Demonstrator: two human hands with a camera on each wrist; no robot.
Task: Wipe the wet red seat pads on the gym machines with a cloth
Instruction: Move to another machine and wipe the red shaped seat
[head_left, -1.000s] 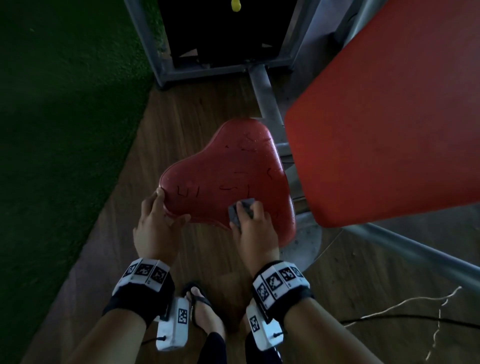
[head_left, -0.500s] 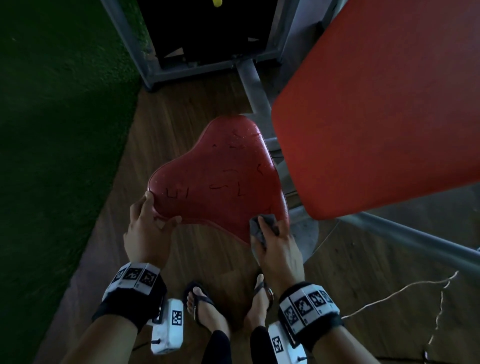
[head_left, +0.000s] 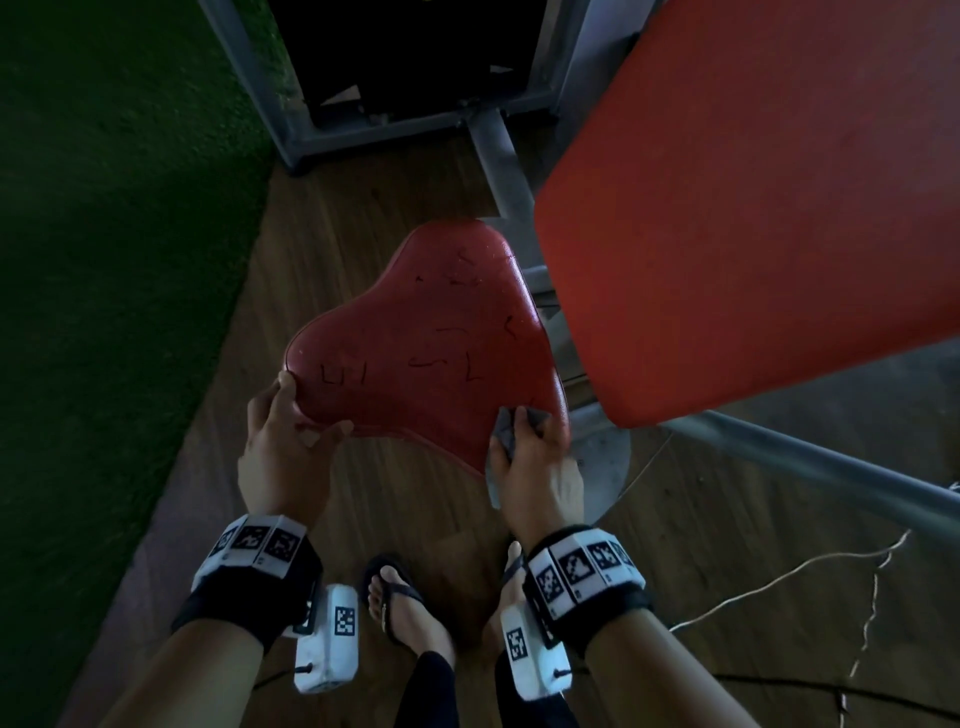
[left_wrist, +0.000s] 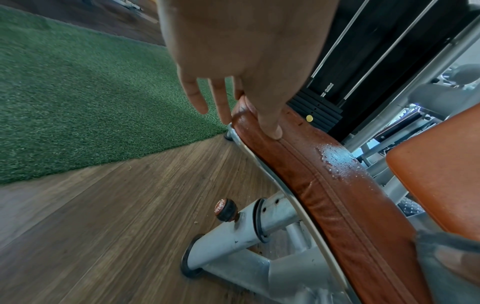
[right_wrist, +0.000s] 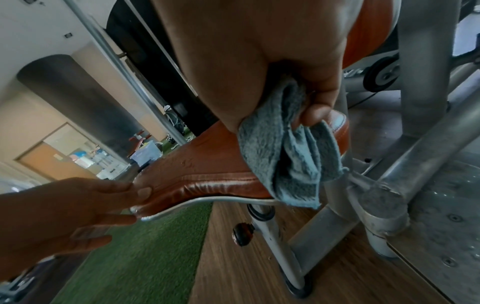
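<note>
Seat pad (head_left: 431, 338) front and centre: one red, heart-shaped cushion on a grey metal post, and it carries dark scrawled marks that cannot be read as words. Water beads sit on its far side in the left wrist view, glinting on the leather (left_wrist: 335, 158). One blue-grey cloth (right_wrist: 291, 156) is bunched at the pad's near right corner, draped over the edge and hanging below the rim. The right hand (head_left: 535, 467) has it clenched, thumb and fingers curled round the folds, knuckles up, pressing the cloth onto the corner. Over at the pad's near left lobe, the left hand (head_left: 285, 447) grasps the edge: thumb (right_wrist: 140, 192) on the stitched side seam, fingers (left_wrist: 270, 123) bent over the top, the rest trailing below the rim. Both wrists wear black bands with white blocks printed with square black-and-white codes; no readable text there.

Beyond the pad to its right, a second red pad (head_left: 753, 197), larger, flat and tilted, overhangs the frame. Under the seat pad one round adjustment knob (left_wrist: 225, 209) with a reddish face sticks out of the post; its lettering is too small to read. Behind the pad stands one black weight stack (left_wrist: 314, 111) with a single yellow pin (left_wrist: 309, 117). Two feet in black flip-flops (head_left: 395, 597) stand on the wood floor (head_left: 332, 218) nearer than the pad, green turf (head_left: 104, 260) to its left.
</note>
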